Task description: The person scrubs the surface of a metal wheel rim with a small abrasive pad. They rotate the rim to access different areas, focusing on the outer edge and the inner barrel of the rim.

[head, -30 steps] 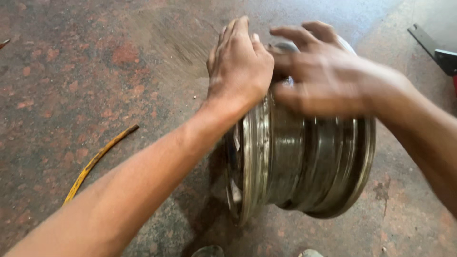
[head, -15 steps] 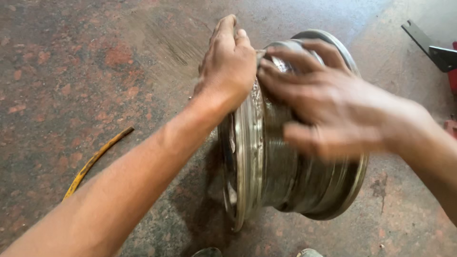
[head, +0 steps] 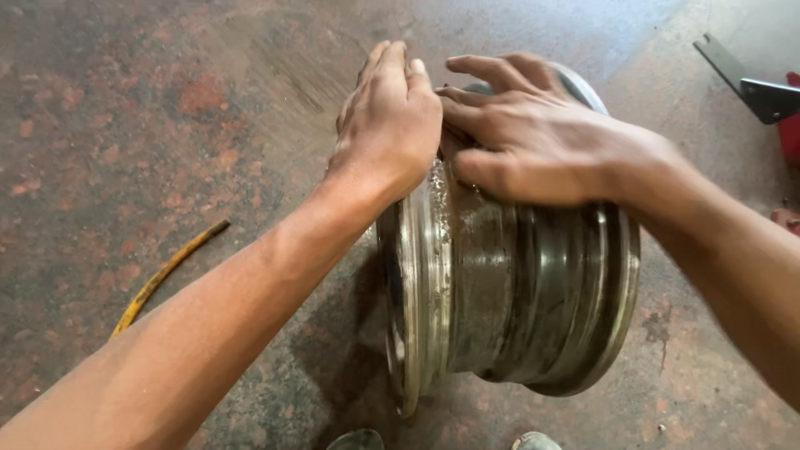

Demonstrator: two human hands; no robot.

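Observation:
A bare steel wheel rim (head: 508, 300) stands upright on its edge on a reddish stained floor, its barrel dull grey and scuffed. My left hand (head: 387, 121) lies over the top of the rim's left flange, fingers together and curled over the far side. My right hand (head: 533, 137) rests flat on top of the barrel, fingers spread and pointing left, touching the left hand. Both hands steady the rim from above.
A yellow hose or strap (head: 162, 279) lies on the floor to the left. A dark metal bracket (head: 750, 83) and a red object (head: 790, 125) sit at the upper right. Two shoe tips (head: 358, 439) show at the bottom edge.
My right hand has slid along the barrel top, from gripping lower on the right to lying flat beside the left hand. The rim has shifted slightly in view.

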